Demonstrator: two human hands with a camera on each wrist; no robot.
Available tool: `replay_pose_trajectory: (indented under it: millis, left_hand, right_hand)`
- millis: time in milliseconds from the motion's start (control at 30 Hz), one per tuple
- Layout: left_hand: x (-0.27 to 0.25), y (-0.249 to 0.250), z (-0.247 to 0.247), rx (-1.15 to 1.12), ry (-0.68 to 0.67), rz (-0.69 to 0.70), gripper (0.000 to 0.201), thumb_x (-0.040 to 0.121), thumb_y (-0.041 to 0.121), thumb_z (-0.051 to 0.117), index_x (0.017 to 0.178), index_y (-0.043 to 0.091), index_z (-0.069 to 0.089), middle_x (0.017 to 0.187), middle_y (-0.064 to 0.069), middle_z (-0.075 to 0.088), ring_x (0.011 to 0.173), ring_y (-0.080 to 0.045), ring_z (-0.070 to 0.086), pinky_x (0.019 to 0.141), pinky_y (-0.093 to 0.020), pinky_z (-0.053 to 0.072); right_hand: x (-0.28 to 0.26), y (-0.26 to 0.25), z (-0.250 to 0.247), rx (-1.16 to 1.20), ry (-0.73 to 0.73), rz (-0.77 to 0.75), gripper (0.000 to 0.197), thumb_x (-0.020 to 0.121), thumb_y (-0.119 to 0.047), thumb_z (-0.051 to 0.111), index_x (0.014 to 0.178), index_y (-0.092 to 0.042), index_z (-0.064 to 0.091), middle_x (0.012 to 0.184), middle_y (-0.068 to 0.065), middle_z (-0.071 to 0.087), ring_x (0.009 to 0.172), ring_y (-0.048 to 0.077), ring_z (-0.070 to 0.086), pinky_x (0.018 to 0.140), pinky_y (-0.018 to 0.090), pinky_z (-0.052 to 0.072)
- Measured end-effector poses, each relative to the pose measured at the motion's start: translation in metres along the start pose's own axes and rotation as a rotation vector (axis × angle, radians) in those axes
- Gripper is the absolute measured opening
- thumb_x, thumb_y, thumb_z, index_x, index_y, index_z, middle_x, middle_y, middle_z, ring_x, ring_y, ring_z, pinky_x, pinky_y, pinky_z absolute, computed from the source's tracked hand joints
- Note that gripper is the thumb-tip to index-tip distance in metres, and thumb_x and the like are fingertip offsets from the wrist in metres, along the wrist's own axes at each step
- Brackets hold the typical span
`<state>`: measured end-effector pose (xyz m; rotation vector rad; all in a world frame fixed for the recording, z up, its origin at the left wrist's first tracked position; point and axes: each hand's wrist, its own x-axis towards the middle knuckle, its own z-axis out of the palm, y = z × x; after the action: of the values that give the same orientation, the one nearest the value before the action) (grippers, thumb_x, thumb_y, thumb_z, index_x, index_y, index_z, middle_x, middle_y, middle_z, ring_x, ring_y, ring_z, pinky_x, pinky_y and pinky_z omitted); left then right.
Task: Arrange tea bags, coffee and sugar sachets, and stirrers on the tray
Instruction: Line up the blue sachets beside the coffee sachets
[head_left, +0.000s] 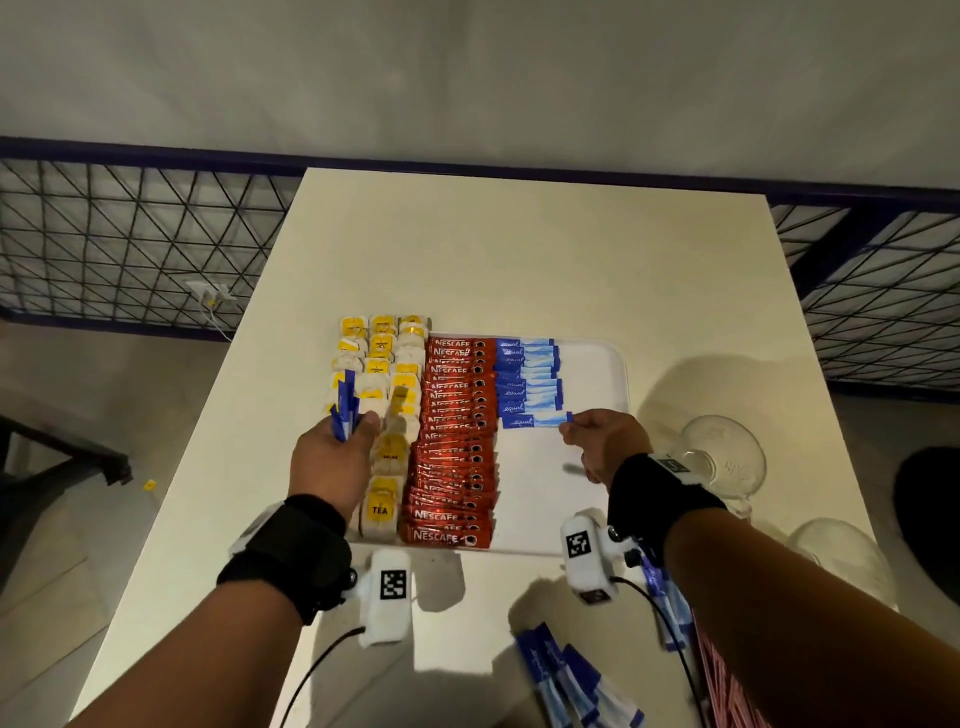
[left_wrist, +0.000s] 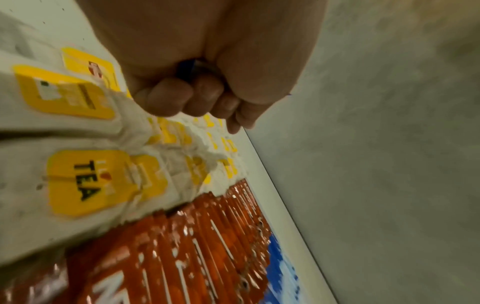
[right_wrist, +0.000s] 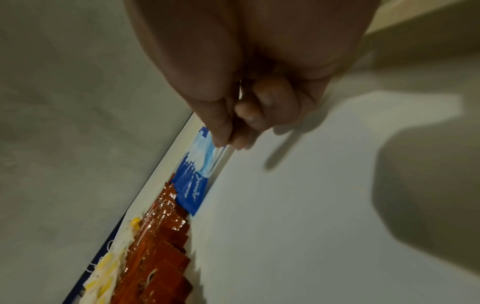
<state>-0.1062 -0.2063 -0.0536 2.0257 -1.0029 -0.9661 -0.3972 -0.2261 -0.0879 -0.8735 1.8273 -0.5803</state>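
Right hand (head_left: 605, 441) grip: thumb and fingertips pinch the end of one blue sugar sachet (head_left: 535, 420), which lies on the tray (head_left: 597, 374) at the near end of the sugar row, beside the coffee sachets (head_left: 452, 441). Left hand (head_left: 332, 462) grip: closed round a bundle of sugar sachets (head_left: 345, 405) above the tea bags (head_left: 382, 395) on the tray. Risk: a skewed release leaves the sachet crooked; a slack left grip could drop sachets onto the tea bags.
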Motion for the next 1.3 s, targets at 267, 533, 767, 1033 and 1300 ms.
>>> replay_pose_trajectory:
  millis: [267, 533, 767, 1033, 1300]
  left_hand:
    - [0.026, -0.024, -0.032, 0.375, 0.103, -0.200, 0.032, 0.095, 0.032, 0.054, 0.099, 0.004, 0.067, 0.087, -0.017, 0.062, 0.080, -0.036, 0.055, 0.078, -0.038, 0.044]
    - [0.029, -0.029, -0.032, 0.378, 0.118, -0.193, 0.033, 0.097, 0.030, 0.053, 0.108, 0.001, 0.064, 0.101, -0.022, 0.065, 0.082, -0.035, 0.052, 0.081, -0.040, 0.043]
    - [0.030, -0.031, -0.032, 0.356, 0.125, -0.200, 0.033, 0.095, 0.033, 0.055, 0.105, 0.003, 0.065, 0.097, -0.021, 0.066, 0.086, -0.038, 0.057, 0.083, -0.042, 0.045]
    - [0.026, -0.028, -0.036, 0.347, 0.129, -0.181, 0.032, 0.095, 0.035, 0.054, 0.101, 0.005, 0.064, 0.095, -0.021, 0.066, 0.088, -0.040, 0.058, 0.085, -0.044, 0.047]
    - [-0.021, 0.017, -0.024, 0.175, -0.195, 0.156, 0.023, 0.097, 0.046, 0.045, 0.092, 0.024, 0.052, 0.075, 0.000, 0.056, 0.068, -0.022, 0.051, 0.066, -0.034, 0.041]
  right_hand:
    - [0.010, -0.007, 0.002, -0.188, 0.110, 0.008, 0.021, 0.079, -0.035, 0.074, 0.070, -0.022, 0.060, 0.077, -0.001, 0.063, 0.072, 0.023, 0.056, 0.074, 0.035, 0.053]
    - [0.009, -0.011, 0.004, -0.269, 0.107, 0.020, 0.020, 0.080, -0.036, 0.073, 0.073, -0.022, 0.062, 0.079, -0.001, 0.064, 0.078, 0.021, 0.058, 0.073, 0.028, 0.049]
    - [0.004, -0.013, 0.003, -0.271, 0.112, 0.023, 0.018, 0.078, -0.035, 0.075, 0.081, -0.019, 0.067, 0.083, -0.001, 0.068, 0.083, 0.020, 0.061, 0.074, 0.023, 0.044]
    - [0.001, -0.018, 0.003, -0.326, 0.125, 0.027, 0.021, 0.081, -0.038, 0.072, 0.081, -0.020, 0.062, 0.082, -0.002, 0.063, 0.080, 0.018, 0.056, 0.070, 0.022, 0.038]
    - [-0.036, -0.046, 0.013, -0.337, 0.034, -0.288, 0.024, 0.092, -0.049, 0.053, 0.085, -0.026, 0.056, 0.090, -0.009, 0.065, 0.086, 0.015, 0.058, 0.080, 0.027, 0.044]
